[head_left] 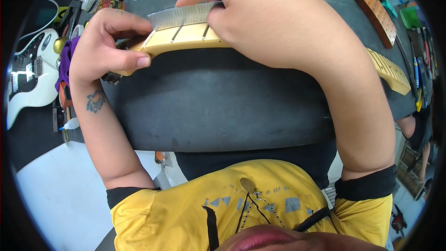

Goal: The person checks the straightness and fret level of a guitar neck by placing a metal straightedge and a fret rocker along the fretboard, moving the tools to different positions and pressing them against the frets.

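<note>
Left hand (104, 47), half-curled, grips guitar neck (190, 36) at 10 o'clock; right hand (262, 18), 12 o'clock, pinches silvery plate (183, 16). Plate lies along neck; seating and remainder unclear.

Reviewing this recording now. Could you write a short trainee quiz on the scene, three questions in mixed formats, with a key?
1. Multiple choice: What does the right hand hold?
A) a red-handled knife
B) a thin, flat, silvery printed strip
C) orange-handled scissors

2. True or false: The white electric guitar with a dark pickguard is on the person's right.

3. Fill in: Bunched ____ fabric shows beside the left hand, which holds the pale wooden, fretted guitar neck.

Key: 1. B; 2. False, it is on the left; 3. purple.
</note>
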`<move>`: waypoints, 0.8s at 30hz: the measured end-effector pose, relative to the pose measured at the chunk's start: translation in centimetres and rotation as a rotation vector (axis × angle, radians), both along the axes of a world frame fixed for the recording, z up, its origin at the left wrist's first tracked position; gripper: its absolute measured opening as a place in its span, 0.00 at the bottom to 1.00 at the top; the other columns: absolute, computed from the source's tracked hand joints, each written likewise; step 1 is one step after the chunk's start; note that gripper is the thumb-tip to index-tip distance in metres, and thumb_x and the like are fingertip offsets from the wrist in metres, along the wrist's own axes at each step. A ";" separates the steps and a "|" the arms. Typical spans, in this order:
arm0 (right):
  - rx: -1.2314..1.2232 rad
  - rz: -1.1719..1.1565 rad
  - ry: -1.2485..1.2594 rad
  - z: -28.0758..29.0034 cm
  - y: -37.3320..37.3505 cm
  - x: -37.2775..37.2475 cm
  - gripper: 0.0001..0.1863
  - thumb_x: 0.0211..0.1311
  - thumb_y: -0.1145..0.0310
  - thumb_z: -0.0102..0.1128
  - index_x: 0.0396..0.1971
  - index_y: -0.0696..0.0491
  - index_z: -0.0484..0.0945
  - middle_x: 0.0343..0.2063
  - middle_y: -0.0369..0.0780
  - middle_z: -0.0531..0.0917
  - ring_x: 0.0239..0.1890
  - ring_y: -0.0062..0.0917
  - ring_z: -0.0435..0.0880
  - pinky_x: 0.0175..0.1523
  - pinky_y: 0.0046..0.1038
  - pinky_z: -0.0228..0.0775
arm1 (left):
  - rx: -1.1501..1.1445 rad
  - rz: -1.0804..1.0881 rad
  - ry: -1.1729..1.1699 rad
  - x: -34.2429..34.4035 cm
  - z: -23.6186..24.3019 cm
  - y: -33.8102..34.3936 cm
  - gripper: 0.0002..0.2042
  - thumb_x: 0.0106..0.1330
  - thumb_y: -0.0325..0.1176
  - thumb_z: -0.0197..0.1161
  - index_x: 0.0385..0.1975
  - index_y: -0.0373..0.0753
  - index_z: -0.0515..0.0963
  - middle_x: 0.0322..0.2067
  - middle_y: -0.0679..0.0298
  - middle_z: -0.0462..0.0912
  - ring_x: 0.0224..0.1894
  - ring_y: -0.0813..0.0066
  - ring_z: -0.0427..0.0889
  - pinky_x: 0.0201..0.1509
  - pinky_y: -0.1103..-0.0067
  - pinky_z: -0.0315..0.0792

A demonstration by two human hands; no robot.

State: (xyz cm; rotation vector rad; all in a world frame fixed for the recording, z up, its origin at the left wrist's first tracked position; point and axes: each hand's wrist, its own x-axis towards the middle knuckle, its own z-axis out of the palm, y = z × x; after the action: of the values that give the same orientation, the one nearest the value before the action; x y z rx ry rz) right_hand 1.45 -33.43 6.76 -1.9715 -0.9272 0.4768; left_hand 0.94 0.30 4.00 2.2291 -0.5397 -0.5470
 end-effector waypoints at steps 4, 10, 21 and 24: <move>-0.114 -0.097 0.087 1.6 1.4 -1.5 0.21 0.66 0.76 0.55 0.54 0.59 0.91 0.44 0.60 0.90 0.49 0.52 0.91 0.58 0.42 0.83 | 0.010 -0.006 0.034 0.3 -0.4 0.2 0.27 0.50 0.37 0.87 0.46 0.25 0.89 0.38 0.59 0.91 0.42 0.73 0.90 0.54 0.76 0.83; -0.106 -0.056 0.167 1.9 1.5 -0.7 0.22 0.68 0.76 0.54 0.58 0.60 0.89 0.45 0.59 0.91 0.47 0.48 0.93 0.57 0.37 0.83 | -0.045 -0.007 -0.011 0.1 -0.9 0.4 0.29 0.51 0.38 0.88 0.50 0.25 0.89 0.39 0.58 0.92 0.42 0.73 0.90 0.53 0.77 0.83; -0.148 -0.191 -0.277 -1.2 2.5 -2.3 0.23 0.68 0.76 0.56 0.60 0.63 0.86 0.46 0.59 0.91 0.45 0.45 0.93 0.55 0.35 0.84 | 0.065 0.001 -0.056 -0.1 -0.8 1.2 0.28 0.48 0.38 0.86 0.47 0.26 0.88 0.43 0.58 0.90 0.49 0.68 0.92 0.63 0.72 0.83; -0.081 -0.086 -0.028 0.6 1.2 -1.0 0.22 0.66 0.77 0.56 0.58 0.64 0.88 0.45 0.59 0.92 0.43 0.44 0.94 0.54 0.34 0.84 | 0.060 0.032 -0.013 -0.3 -0.6 -0.1 0.28 0.48 0.39 0.86 0.47 0.27 0.88 0.44 0.58 0.90 0.50 0.68 0.91 0.65 0.72 0.82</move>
State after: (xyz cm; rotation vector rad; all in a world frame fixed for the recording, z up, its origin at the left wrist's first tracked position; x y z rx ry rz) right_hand 0.40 -32.19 7.35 -2.0874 -0.8485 0.4450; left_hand 0.66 0.21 3.45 2.2958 -0.4993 -0.5396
